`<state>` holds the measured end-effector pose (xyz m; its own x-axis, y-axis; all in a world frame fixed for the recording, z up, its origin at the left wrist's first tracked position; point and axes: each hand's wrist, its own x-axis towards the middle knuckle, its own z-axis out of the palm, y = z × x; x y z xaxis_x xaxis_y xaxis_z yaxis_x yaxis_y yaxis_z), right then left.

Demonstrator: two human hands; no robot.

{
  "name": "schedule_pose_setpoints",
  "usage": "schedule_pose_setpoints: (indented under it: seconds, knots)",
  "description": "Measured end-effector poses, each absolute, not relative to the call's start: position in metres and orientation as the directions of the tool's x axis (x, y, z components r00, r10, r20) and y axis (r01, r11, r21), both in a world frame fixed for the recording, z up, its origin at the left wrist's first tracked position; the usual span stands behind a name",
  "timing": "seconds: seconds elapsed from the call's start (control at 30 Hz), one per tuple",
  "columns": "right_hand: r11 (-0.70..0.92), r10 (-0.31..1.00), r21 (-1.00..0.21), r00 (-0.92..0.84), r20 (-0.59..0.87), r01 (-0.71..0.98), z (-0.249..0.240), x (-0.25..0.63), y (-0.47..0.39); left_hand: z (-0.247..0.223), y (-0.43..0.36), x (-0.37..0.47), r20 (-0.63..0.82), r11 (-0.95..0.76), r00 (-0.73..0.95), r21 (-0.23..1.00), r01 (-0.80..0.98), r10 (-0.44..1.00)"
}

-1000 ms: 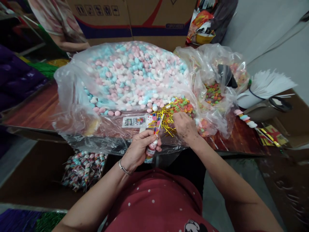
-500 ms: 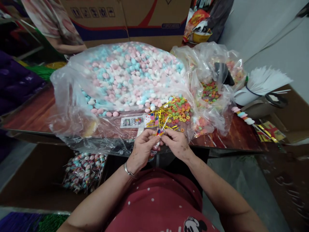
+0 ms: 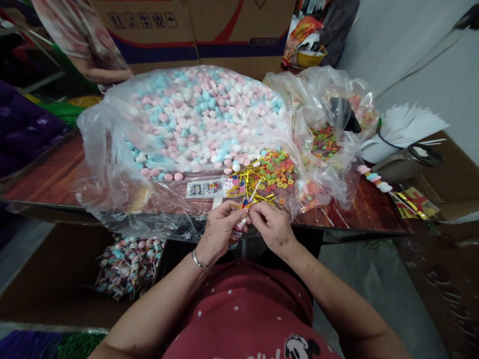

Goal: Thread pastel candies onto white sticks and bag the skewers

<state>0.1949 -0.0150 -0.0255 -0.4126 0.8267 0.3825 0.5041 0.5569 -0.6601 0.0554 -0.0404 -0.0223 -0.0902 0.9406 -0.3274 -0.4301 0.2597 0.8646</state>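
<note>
My left hand [image 3: 220, 227] is closed around the neck of a wrapped candy skewer [image 3: 236, 236], which hangs with its printed clear wrapper downward. Its white stick [image 3: 256, 189] points up and away from me. At the neck, a gold twist tie [image 3: 251, 204] shows between my fingertips. My right hand [image 3: 275, 227] pinches at the tie, its fingertips touching those of the left. Just beyond lie loose gold twist ties [image 3: 245, 175], printed wrappers [image 3: 205, 188] and a heap of ring-shaped candies [image 3: 279, 172].
A large clear bag of pastel candies [image 3: 202, 114] covers the table's middle. Bags of ring candies [image 3: 329, 144], a white cup of sticks [image 3: 374, 148] and an unwrapped candy skewer [image 3: 374, 178] stand right. Below left, a carton [image 3: 48, 279] holds wrapped skewers. Another person's arm [image 3: 101, 74] shows behind.
My right hand has rolled over slightly at the wrapper's neck, with its fingers curled tighter. The left hand keeps its hold on the skewer. The whole view has shifted a little.
</note>
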Motion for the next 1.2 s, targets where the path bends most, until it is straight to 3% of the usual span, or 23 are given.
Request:
schedule_pose_setpoints:
  seconds: [0.07,0.13,0.23,0.3,0.4,0.5,0.67,0.83,1.0,1.1,1.2]
  knots:
    - [0.722,0.681,-0.356,-0.520,0.516,0.594,-0.024,0.197,-0.015,-0.023,-0.038,0.054,-0.334,0.277,-0.095,0.884,-0.376,0.938]
    - [0.819,0.498,-0.061,-0.653,0.570,0.571,-0.020,0.202,-0.012,-0.022,-0.034,0.050,-0.347,0.313,-0.062,0.900,-0.303,0.936]
    - [0.907,0.247,0.151,-0.786,0.567,0.394,-0.013,0.210,-0.006,-0.015,-0.028,0.043,-0.362,0.369,0.072,0.913,-0.175,0.929]
    - [0.941,0.175,0.159,-0.833,0.526,0.298,-0.008,0.215,-0.002,-0.008,-0.025,0.039,-0.376,0.399,0.203,0.913,-0.083,0.904]
    - [0.955,0.231,0.068,-0.866,0.443,0.289,-0.003,0.219,-0.001,0.000,-0.021,0.036,-0.435,0.453,0.340,0.891,0.029,0.834]
    - [0.950,0.271,0.029,-0.864,0.424,0.312,0.000,0.221,-0.004,-0.001,-0.019,0.035,-0.486,0.524,0.419,0.851,0.027,0.767]
    - [0.959,0.224,0.096,-0.922,0.316,0.266,0.006,0.224,-0.012,-0.013,-0.019,0.033,-0.551,0.615,0.517,0.787,0.059,0.655]
    - [0.961,0.223,0.118,-0.955,0.196,0.249,0.011,0.221,-0.018,-0.009,-0.021,0.032,-0.576,0.600,0.530,0.786,0.150,0.622]
    - [0.943,0.291,0.101,-0.933,0.213,0.317,0.015,0.215,-0.027,0.008,-0.024,0.032,-0.560,0.433,0.455,0.827,0.358,0.692]
    - [0.906,0.378,0.106,-0.896,0.233,0.410,0.015,0.213,-0.032,0.010,-0.025,0.034,-0.414,0.197,0.422,0.861,0.468,0.806]
    - [0.875,0.426,0.122,-0.865,0.266,0.469,0.013,0.212,-0.035,0.010,-0.024,0.036,-0.281,-0.002,0.391,0.810,0.586,0.876]
